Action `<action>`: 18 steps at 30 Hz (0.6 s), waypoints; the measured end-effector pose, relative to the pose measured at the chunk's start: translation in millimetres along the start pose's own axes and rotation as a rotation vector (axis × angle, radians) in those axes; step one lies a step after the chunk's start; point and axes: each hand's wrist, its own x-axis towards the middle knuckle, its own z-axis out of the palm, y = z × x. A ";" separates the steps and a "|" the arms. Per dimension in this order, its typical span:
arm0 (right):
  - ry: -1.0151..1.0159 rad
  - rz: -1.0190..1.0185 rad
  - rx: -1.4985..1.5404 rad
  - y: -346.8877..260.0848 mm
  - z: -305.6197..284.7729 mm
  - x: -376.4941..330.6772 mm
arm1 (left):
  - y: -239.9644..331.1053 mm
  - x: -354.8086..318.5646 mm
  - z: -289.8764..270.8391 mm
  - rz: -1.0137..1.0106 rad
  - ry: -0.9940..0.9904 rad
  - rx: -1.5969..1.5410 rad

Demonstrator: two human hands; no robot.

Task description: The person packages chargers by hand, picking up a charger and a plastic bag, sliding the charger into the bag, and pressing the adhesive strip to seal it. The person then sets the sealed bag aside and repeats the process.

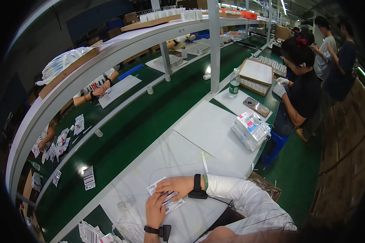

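A flat printed card package (174, 205), white with pink and dark print, lies on the white work surface (150, 162) in front of me. My right hand (177, 186) reaches in from the right and lies across its upper part, fingers bent over it. From below, my left hand (155, 207) grips the near left side, fingers closed against the card. The two hands almost meet over the package and cover most of its middle. Whether anything sits inside the package is hidden.
Stacked clear packs (250, 129) stand at the right, near a phone (257, 107) and a water bottle (234, 84). Loose card packages (94, 234) lie at lower left. Another package (89, 178) rests on the green belt (121, 146). A gloved co-worker (298, 81) sits farther right.
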 end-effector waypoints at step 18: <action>-0.005 -0.014 0.013 1.9 1.2 -3.5 | 4.8 0.2 0.7 0.035 0.033 0.004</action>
